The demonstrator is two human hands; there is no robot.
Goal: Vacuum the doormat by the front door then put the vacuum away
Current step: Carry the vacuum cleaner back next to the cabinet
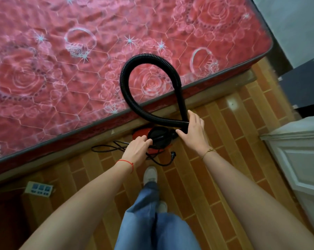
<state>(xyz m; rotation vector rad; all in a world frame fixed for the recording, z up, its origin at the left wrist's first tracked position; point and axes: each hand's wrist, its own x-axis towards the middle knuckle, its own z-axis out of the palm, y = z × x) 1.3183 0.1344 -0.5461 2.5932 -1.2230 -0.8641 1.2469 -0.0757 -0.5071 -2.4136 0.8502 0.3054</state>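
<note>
Hands meet over a small red and black vacuum [157, 139] that sits on the tiled floor [224, 141], tucked against the base of the bed. The left hand [137, 147] rests on the near side of the vacuum's round black top, fingers curled down onto it, and a red string bracelet [127, 163] circles that wrist. The right hand [193, 130] is closed around the black ribbed hose [149, 87] just where the hose crosses itself, thumb below and fingers above. Beyond the right hand the hose rises in a tall loop that stands over the red floral mattress [62, 60]. A thin gold bracelet [208, 151] sits on the right wrist. Below the left hand a black power cord [116, 146] lies loose on the tiles, its plug [172, 153] lying just toward the person from the vacuum. A white shoe [150, 175] and blue jeans [152, 222] show between the forearms. Well left of the left arm lies a white power strip [39, 188].
</note>
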